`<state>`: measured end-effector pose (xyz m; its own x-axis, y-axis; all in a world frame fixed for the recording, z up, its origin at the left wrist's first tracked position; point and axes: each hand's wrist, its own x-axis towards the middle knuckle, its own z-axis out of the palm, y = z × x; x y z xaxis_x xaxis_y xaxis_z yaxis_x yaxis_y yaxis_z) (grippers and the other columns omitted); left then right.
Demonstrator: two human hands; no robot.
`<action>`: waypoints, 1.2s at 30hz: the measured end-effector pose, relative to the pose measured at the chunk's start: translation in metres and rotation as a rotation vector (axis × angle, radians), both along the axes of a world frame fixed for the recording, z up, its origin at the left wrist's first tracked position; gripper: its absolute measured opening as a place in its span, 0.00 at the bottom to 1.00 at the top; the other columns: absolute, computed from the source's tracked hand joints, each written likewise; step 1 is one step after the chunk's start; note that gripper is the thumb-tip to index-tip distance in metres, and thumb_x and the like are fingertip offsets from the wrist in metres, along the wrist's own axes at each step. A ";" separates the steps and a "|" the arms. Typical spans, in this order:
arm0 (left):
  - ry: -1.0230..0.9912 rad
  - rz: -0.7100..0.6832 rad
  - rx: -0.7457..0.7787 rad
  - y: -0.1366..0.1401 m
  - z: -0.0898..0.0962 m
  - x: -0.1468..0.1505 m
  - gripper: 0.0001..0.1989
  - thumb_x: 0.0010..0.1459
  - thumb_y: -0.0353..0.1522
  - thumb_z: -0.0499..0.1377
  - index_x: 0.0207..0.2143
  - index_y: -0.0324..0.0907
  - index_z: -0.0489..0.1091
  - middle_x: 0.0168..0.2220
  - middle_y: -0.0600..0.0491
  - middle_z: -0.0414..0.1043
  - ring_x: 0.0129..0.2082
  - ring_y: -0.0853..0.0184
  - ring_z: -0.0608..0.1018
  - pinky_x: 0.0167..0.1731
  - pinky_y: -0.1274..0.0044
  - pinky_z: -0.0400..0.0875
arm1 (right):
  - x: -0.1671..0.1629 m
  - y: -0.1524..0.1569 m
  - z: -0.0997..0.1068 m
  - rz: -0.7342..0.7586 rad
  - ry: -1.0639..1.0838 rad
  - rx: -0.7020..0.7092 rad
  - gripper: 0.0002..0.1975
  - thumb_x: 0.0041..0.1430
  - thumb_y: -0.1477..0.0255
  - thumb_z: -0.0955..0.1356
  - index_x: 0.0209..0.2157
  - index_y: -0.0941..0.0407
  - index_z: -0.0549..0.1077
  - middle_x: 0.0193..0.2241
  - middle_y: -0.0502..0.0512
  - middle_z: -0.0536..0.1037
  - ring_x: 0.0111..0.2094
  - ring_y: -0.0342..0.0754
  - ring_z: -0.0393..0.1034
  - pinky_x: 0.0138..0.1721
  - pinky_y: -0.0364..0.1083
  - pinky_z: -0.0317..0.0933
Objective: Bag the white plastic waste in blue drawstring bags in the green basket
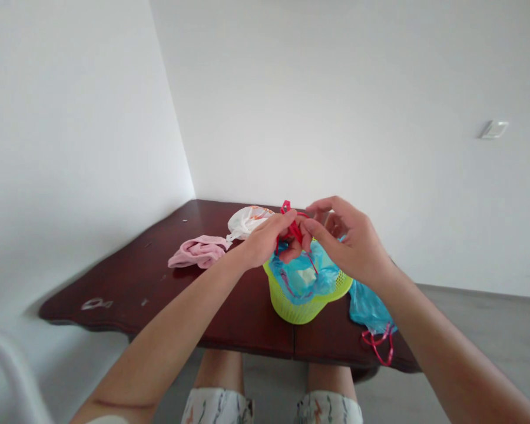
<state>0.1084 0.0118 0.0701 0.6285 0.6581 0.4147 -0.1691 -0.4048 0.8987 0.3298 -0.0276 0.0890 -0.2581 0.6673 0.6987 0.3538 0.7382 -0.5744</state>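
Observation:
Above a yellow-green plastic basket (294, 306), my left hand (274, 235) is closed on a bunched red drawstring (295, 231). A thin red end hangs down toward the blue plastic bag (298, 277) lining the basket. My right hand (347, 241) is just to the right, thumb by the left fingertips. Its index finger is stretched out apart from the thumb, the other fingers loosely curled. A pale item shows dimly within the blue bag. Part of the basket's right rim is hidden behind my right hand.
On the dark red table (159, 294), a pink cloth (201, 251) and a white plastic bag (247, 221) lie left of the basket. Another blue bag (371, 309) with red drawstrings hangs over the right edge. White walls stand behind and left; a wall switch (494, 129) is at right.

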 end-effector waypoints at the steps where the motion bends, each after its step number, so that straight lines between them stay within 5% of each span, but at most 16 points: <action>1: 0.025 -0.001 0.010 0.000 -0.001 0.000 0.41 0.78 0.65 0.50 0.30 0.41 0.76 0.18 0.53 0.70 0.17 0.68 0.69 0.26 0.74 0.65 | -0.001 0.000 0.000 0.050 -0.003 -0.040 0.09 0.79 0.61 0.76 0.50 0.52 0.82 0.31 0.49 0.81 0.27 0.45 0.71 0.29 0.48 0.62; 5: 0.031 -0.018 0.012 0.000 -0.003 -0.002 0.44 0.78 0.67 0.47 0.30 0.41 0.77 0.17 0.53 0.68 0.17 0.69 0.67 0.25 0.75 0.63 | -0.002 0.001 -0.001 0.105 0.059 -0.087 0.11 0.79 0.63 0.75 0.40 0.51 0.78 0.30 0.49 0.79 0.30 0.46 0.72 0.30 0.48 0.64; 10: 0.037 -0.050 0.014 0.001 -0.005 -0.003 0.44 0.79 0.66 0.47 0.30 0.40 0.79 0.17 0.53 0.67 0.16 0.70 0.67 0.23 0.76 0.63 | -0.003 0.003 -0.005 0.089 0.108 -0.155 0.11 0.75 0.61 0.78 0.47 0.52 0.78 0.34 0.49 0.80 0.28 0.44 0.69 0.28 0.47 0.60; 15: 0.066 -0.044 0.011 0.001 -0.011 0.000 0.45 0.81 0.65 0.46 0.31 0.39 0.81 0.16 0.54 0.67 0.15 0.71 0.68 0.22 0.78 0.67 | -0.002 0.003 -0.009 0.057 0.042 -0.133 0.12 0.79 0.62 0.74 0.39 0.52 0.79 0.30 0.50 0.80 0.31 0.47 0.72 0.33 0.49 0.63; 22: -0.215 0.142 -0.271 0.010 -0.019 0.002 0.33 0.77 0.61 0.58 0.52 0.40 0.80 0.22 0.56 0.79 0.10 0.72 0.66 0.17 0.79 0.74 | -0.004 -0.011 -0.017 -0.023 0.096 0.003 0.11 0.82 0.66 0.71 0.40 0.52 0.76 0.31 0.50 0.76 0.30 0.46 0.70 0.32 0.48 0.63; 26: -0.311 0.091 -0.500 0.014 -0.014 -0.006 0.25 0.83 0.49 0.55 0.53 0.38 0.80 0.36 0.46 0.89 0.11 0.78 0.61 0.19 0.80 0.76 | -0.004 -0.020 -0.031 -0.033 0.079 0.029 0.08 0.83 0.66 0.71 0.43 0.51 0.77 0.33 0.49 0.77 0.29 0.45 0.70 0.31 0.49 0.62; 29: -0.337 0.027 -0.563 0.015 -0.009 -0.011 0.23 0.83 0.47 0.55 0.52 0.39 0.80 0.42 0.43 0.90 0.14 0.76 0.67 0.21 0.79 0.76 | -0.004 -0.022 -0.047 -0.055 0.000 0.029 0.05 0.82 0.67 0.72 0.46 0.50 0.78 0.26 0.45 0.70 0.24 0.44 0.64 0.28 0.49 0.58; 32: -0.270 0.053 -0.415 0.011 -0.008 -0.012 0.27 0.80 0.55 0.59 0.48 0.40 0.79 0.38 0.45 0.87 0.21 0.68 0.79 0.23 0.77 0.76 | -0.004 -0.020 -0.057 -0.055 -0.066 0.049 0.03 0.82 0.67 0.72 0.49 0.50 0.81 0.26 0.44 0.71 0.21 0.44 0.62 0.27 0.49 0.57; 36: -0.018 0.435 0.208 0.001 -0.004 -0.020 0.30 0.83 0.57 0.54 0.43 0.42 0.79 0.33 0.48 0.81 0.32 0.62 0.82 0.36 0.74 0.78 | -0.001 -0.013 -0.049 -0.083 -0.064 0.162 0.06 0.83 0.66 0.71 0.54 0.50 0.81 0.44 0.55 0.84 0.36 0.49 0.78 0.38 0.50 0.71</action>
